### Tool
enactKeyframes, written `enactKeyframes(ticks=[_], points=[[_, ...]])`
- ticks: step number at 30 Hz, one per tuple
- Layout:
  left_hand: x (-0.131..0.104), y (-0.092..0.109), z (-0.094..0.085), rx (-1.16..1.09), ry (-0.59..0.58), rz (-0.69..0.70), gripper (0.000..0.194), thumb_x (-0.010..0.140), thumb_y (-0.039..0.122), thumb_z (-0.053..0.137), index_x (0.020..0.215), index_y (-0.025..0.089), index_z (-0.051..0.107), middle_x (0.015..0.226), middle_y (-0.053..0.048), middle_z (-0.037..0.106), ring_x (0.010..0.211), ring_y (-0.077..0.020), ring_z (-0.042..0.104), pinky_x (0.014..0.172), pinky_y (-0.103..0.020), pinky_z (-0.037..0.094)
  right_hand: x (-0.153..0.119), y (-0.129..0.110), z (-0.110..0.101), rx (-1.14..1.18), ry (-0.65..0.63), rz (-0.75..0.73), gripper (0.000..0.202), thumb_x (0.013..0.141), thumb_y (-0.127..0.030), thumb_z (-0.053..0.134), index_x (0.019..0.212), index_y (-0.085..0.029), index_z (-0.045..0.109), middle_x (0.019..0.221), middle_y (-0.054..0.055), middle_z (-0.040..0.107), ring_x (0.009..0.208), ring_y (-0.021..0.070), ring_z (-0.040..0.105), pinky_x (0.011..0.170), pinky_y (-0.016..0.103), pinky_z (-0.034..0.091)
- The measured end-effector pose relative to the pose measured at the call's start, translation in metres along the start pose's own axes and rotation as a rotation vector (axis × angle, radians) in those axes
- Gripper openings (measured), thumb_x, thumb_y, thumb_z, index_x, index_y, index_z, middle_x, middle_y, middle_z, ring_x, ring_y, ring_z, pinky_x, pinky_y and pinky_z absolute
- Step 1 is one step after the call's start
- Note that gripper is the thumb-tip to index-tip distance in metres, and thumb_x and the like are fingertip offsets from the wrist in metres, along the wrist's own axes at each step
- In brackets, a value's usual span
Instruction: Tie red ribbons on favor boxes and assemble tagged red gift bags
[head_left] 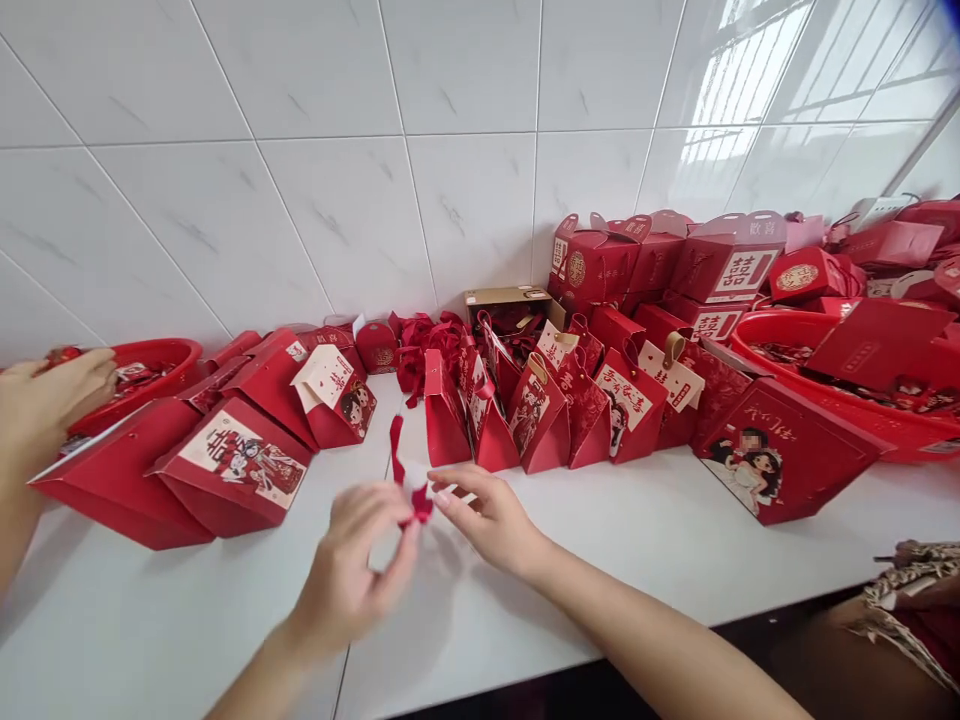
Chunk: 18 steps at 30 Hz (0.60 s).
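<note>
Small packets fill the left red basin (180, 352), partly hidden by a co-worker's hand (71, 395), and the right red basin (919, 437), cut off at the edge. Above the white table (247, 620), the blurred left hand (352, 565) pinches a red ribbon (421, 503) — the right hand (491, 520) is half-curled beside it, its grip impossible to tell.

Left hand (349, 565) and right hand (491, 518) nearly meet, fingers (476, 482) bent, forearms (645, 630) slanting inward

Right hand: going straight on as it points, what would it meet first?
Most likely the red ribbon just ahead; beyond it, perhaps the small cream-topped box, though depth is unclear.
</note>
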<state>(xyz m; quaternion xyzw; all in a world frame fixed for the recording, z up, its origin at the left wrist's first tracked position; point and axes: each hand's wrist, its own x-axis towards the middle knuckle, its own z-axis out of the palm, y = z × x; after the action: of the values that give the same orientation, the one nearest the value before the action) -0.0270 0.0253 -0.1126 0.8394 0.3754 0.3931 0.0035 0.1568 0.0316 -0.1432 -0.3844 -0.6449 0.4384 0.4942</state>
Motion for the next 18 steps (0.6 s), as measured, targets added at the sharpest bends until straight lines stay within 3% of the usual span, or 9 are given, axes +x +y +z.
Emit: enactKeyframes(ticks=[3, 7, 9, 11, 13, 15, 18], points=[[-0.027, 0.041, -0.006, -0.147, -0.118, -0.018, 0.013, 0.083, 0.013, 0.060, 0.088, 0.025, 0.064, 0.068, 0.000, 0.063, 0.063, -0.0168, 0.059, 0.063, -0.029, 0.049, -0.029, -0.022, 0.001, 0.227, 0.098, -0.020, 0.025, 0.085, -0.044, 0.068, 0.091, -0.020, 0.073, 0.087, 0.005, 0.068, 0.078, 0.0174, 0.064, 0.068, 0.028, 0.051], [-0.042, 0.067, 0.001, -0.333, -0.061, -0.421, 0.020, 0.092, 0.029, 0.054, 0.103, 0.025, 0.071, 0.062, 0.002, 0.062, 0.048, -0.0128, 0.055, 0.044, -0.021, 0.044, -0.070, -0.029, -0.012, 0.212, 0.354, 0.026, 0.026, 0.084, -0.043, 0.070, 0.075, -0.020, 0.066, 0.071, 0.000, 0.056, 0.065, 0.0133, 0.053, 0.061, 0.026, 0.045], [-0.040, 0.074, 0.005, -0.391, -0.051, -0.555, 0.029, 0.094, 0.036, 0.052, 0.113, 0.024, 0.071, 0.053, 0.003, 0.056, 0.041, -0.0112, 0.047, 0.038, -0.020, 0.038, -0.084, -0.027, -0.019, 0.170, 0.346, 0.120, 0.041, 0.089, -0.051, 0.062, 0.064, -0.018, 0.063, 0.063, -0.001, 0.048, 0.058, 0.0119, 0.046, 0.056, 0.026, 0.040], [-0.035, 0.080, 0.010, -0.459, -0.126, -0.539, 0.032, 0.094, 0.038, 0.052, 0.117, 0.024, 0.070, 0.055, 0.002, 0.057, 0.045, -0.0116, 0.049, 0.043, -0.020, 0.043, -0.091, -0.025, -0.019, 0.215, 0.192, 0.200, 0.051, 0.092, -0.059, 0.052, 0.066, -0.018, 0.068, 0.065, 0.001, 0.051, 0.060, 0.0130, 0.047, 0.058, 0.027, 0.040], [-0.032, 0.087, 0.016, -0.532, -0.243, -0.480, 0.033, 0.095, 0.037, 0.051, 0.119, 0.025, 0.069, 0.067, -0.001, 0.063, 0.055, -0.0133, 0.056, 0.056, -0.022, 0.051, -0.092, -0.024, -0.014, 0.350, 0.117, 0.235, 0.047, 0.090, -0.061, 0.054, 0.082, -0.020, 0.075, 0.074, 0.004, 0.059, 0.070, 0.0158, 0.054, 0.067, 0.030, 0.045], [-0.033, 0.093, 0.022, -0.562, -0.309, -0.471, 0.034, 0.096, 0.037, 0.049, 0.124, 0.027, 0.066, 0.068, -0.001, 0.061, 0.056, -0.0137, 0.055, 0.059, -0.023, 0.050, -0.089, -0.025, -0.007, 0.530, 0.193, 0.274, 0.037, 0.083, -0.058, 0.068, 0.092, -0.023, 0.077, 0.080, 0.003, 0.063, 0.077, 0.0162, 0.056, 0.077, 0.031, 0.047], [-0.043, 0.099, 0.030, -0.554, -0.276, -0.537, 0.039, 0.095, 0.042, 0.047, 0.131, 0.029, 0.056, 0.053, 0.006, 0.040, 0.046, -0.0128, 0.037, 0.047, -0.023, 0.036, -0.084, -0.024, -0.004, 0.812, 0.361, 0.358, 0.032, 0.073, -0.051, 0.080, 0.091, -0.025, 0.078, 0.080, 0.002, 0.064, 0.078, 0.0141, 0.057, 0.079, 0.029, 0.048]])
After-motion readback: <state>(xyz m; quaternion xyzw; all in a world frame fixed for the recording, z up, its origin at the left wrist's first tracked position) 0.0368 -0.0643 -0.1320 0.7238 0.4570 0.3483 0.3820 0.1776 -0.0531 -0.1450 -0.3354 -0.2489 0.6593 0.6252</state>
